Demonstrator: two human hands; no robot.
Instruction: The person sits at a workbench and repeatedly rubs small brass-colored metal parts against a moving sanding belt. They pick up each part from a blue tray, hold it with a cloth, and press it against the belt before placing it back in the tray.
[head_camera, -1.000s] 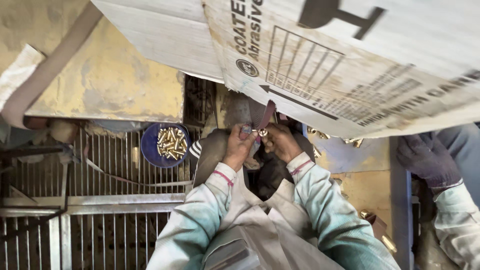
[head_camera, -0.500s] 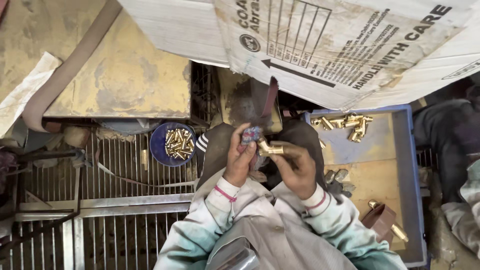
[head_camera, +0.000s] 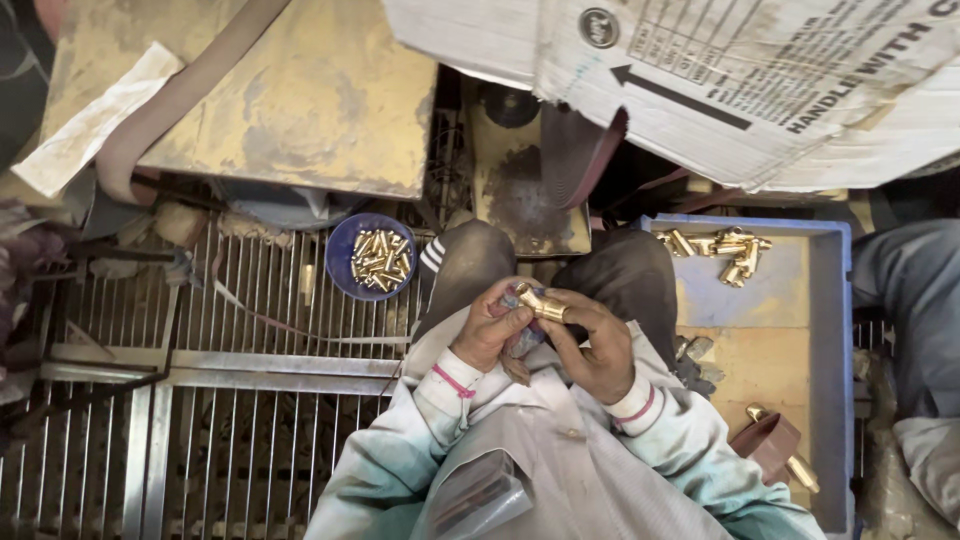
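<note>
Head cam looking down: left hand (head_camera: 490, 330) and right hand (head_camera: 592, 345) both pinch a small brass elbow fitting (head_camera: 541, 304) over the lap. Off left sits a round blue bowl of brass bits (head_camera: 372, 256), right a blue plastic tray (head_camera: 835, 330), printed cardboard (head_camera: 700, 80) farthest.

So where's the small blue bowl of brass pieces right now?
The blue bowl of brass pieces sits on the metal grating, left of the person's knee and the left hand.

printed cardboard sheet (head_camera: 760, 90) | top right, overhead | off-white, black print, crumpled
</note>
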